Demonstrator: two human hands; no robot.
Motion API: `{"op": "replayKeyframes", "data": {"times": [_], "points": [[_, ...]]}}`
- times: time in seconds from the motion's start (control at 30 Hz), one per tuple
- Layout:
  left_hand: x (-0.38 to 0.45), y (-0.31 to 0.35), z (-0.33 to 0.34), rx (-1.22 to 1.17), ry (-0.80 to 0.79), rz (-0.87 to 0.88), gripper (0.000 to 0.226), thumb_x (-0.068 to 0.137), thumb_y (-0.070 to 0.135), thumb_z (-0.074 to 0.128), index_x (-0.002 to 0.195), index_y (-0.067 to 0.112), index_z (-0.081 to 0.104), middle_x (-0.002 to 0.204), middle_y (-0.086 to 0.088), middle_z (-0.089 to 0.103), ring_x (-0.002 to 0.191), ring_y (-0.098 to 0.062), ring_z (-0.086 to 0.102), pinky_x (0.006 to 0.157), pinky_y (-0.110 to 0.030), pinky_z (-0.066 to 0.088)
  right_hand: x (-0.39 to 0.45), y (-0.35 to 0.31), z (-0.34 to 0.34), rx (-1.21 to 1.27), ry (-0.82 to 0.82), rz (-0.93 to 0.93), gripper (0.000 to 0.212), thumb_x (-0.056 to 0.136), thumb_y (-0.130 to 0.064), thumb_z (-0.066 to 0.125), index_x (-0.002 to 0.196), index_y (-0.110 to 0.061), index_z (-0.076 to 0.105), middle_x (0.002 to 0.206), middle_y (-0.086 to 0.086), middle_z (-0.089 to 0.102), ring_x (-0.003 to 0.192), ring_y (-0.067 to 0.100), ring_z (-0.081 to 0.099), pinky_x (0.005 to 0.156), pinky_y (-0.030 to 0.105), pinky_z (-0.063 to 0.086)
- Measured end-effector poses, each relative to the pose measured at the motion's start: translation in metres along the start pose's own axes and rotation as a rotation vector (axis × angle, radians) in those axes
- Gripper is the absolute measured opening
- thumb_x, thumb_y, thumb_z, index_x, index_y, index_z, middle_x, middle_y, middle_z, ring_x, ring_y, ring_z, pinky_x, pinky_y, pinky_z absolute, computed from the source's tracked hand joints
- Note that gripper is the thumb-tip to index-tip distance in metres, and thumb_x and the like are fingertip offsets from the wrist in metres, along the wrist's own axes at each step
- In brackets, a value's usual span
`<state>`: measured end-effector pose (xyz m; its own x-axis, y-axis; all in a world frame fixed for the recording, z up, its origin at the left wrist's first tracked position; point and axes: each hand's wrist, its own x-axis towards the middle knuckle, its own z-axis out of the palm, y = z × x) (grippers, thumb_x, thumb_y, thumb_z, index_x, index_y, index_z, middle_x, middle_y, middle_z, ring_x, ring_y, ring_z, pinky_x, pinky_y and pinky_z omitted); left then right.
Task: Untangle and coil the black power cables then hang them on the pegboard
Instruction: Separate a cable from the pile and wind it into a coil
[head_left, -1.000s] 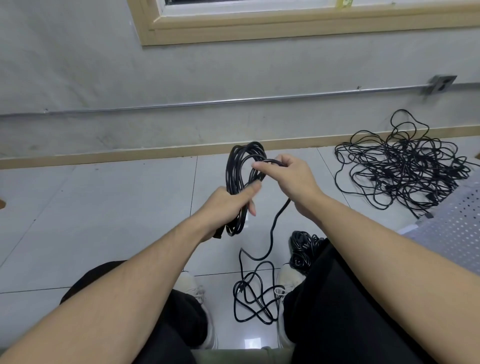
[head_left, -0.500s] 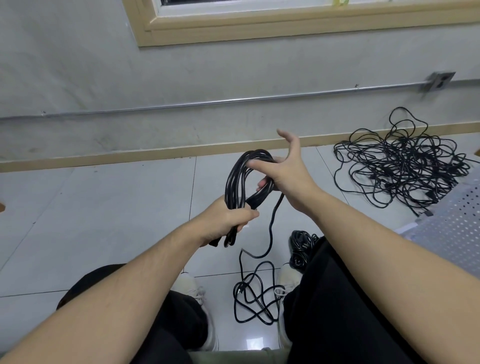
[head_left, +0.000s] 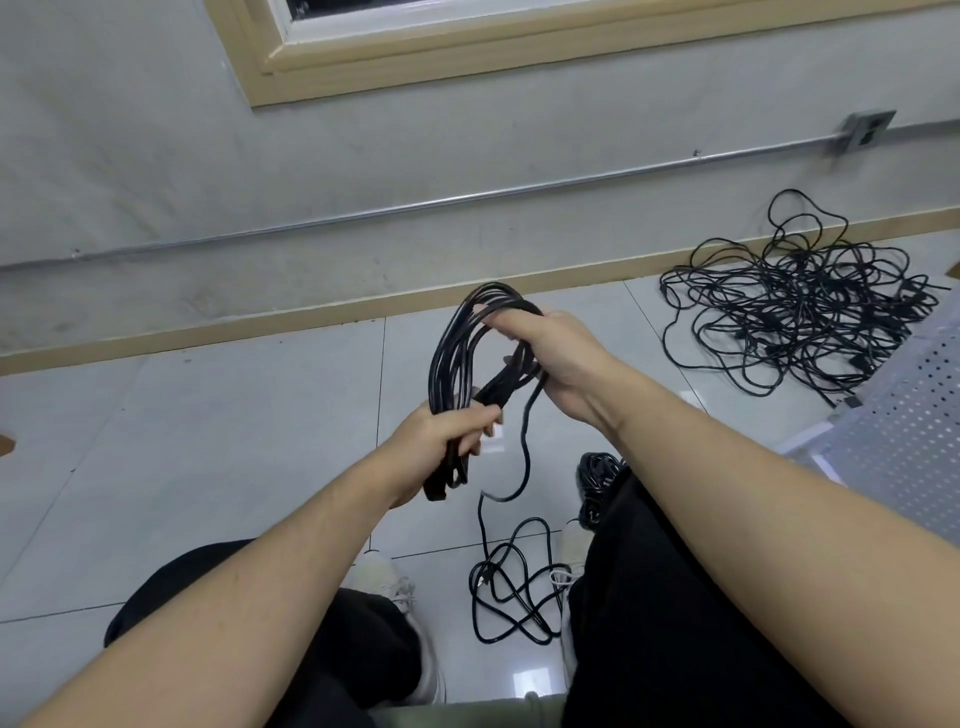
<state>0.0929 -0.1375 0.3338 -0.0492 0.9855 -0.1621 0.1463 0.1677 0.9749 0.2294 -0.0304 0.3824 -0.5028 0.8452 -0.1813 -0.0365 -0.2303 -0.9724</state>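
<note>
A coil of black power cable (head_left: 457, 343) hangs upright between my hands above the tiled floor. My left hand (head_left: 441, 434) grips the coil's lower end, fingers curled round the strands. My right hand (head_left: 556, 358) holds the coil's upper right side, fingers wrapped over the strands. The cable's loose tail (head_left: 524, 457) drops from my right hand to a small heap of loops (head_left: 514, 597) on the floor between my feet. A big tangle of black cables (head_left: 800, 312) lies at the right by the wall. The white pegboard (head_left: 898, 441) lies flat at the right edge.
A second small coiled cable (head_left: 597, 480) lies by my right knee. My legs in black trousers and light shoes (head_left: 400, 597) fill the lower frame. A wooden skirting board (head_left: 208, 332) and grey wall with a metal conduit (head_left: 363, 213) close off the far side.
My right hand, open with fingers spread half a second ago, has closed over the top of the coil. The coil stands a little higher; my left hand keeps its grip.
</note>
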Motion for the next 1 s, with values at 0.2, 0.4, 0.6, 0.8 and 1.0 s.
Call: {"op": "replayKeyframes", "data": {"times": [0.2,0.4,0.6,0.8,1.0], "points": [[0.002,0.004,0.008,-0.116,0.077,-0.041,0.048,0.085,0.041,0.061,0.049,0.018,0.040,0.059,-0.004,0.035,0.060,-0.019,0.040,0.062,-0.025,0.036,0.000,-0.002,0.010,0.257,-0.125,-0.008,0.010,0.100,-0.016,0.059,0.101,-0.016,0.069,0.104,0.003,0.072,0.103,0.014,0.068,0.106,0.036,0.047],[-0.006,0.014,0.001,-0.378,-0.218,-0.126,0.028,0.091,0.024,0.052,0.085,0.004,0.070,0.129,-0.019,0.069,0.130,-0.031,0.060,0.116,-0.039,0.038,0.001,-0.011,0.009,0.510,-0.139,0.025,0.024,0.098,-0.006,0.048,0.081,-0.004,0.064,0.076,0.012,0.071,0.068,0.021,0.069,0.081,0.032,0.060],[-0.009,0.021,0.005,-0.482,-0.308,-0.215,0.037,0.091,0.024,0.053,0.093,-0.009,0.069,0.101,-0.017,0.072,0.102,-0.038,0.072,0.095,-0.043,0.058,-0.008,-0.021,0.013,0.498,-0.138,0.071,0.072,0.100,-0.008,0.035,0.029,-0.015,0.049,0.035,-0.004,0.041,0.027,0.005,0.035,0.033,0.017,0.032],[-0.007,0.022,0.014,-0.455,-0.269,-0.158,0.045,0.094,0.031,0.055,0.051,0.018,0.049,0.081,-0.003,0.049,0.064,-0.016,0.051,0.071,-0.030,0.052,0.006,-0.009,0.014,0.389,-0.171,0.046,0.057,0.100,-0.016,0.040,0.049,-0.012,0.066,0.054,0.004,0.061,0.040,0.011,0.050,0.044,0.020,0.043],[0.001,0.024,-0.006,-0.553,0.074,-0.063,0.048,0.091,0.041,0.065,0.051,0.021,0.046,0.077,-0.001,0.053,0.062,-0.016,0.052,0.070,-0.032,0.046,0.012,0.010,0.008,0.111,-0.423,0.164,0.059,0.091,-0.070,0.052,0.116,-0.017,0.060,0.089,0.007,0.062,0.073,0.024,0.059,0.072,0.037,0.053]]}}
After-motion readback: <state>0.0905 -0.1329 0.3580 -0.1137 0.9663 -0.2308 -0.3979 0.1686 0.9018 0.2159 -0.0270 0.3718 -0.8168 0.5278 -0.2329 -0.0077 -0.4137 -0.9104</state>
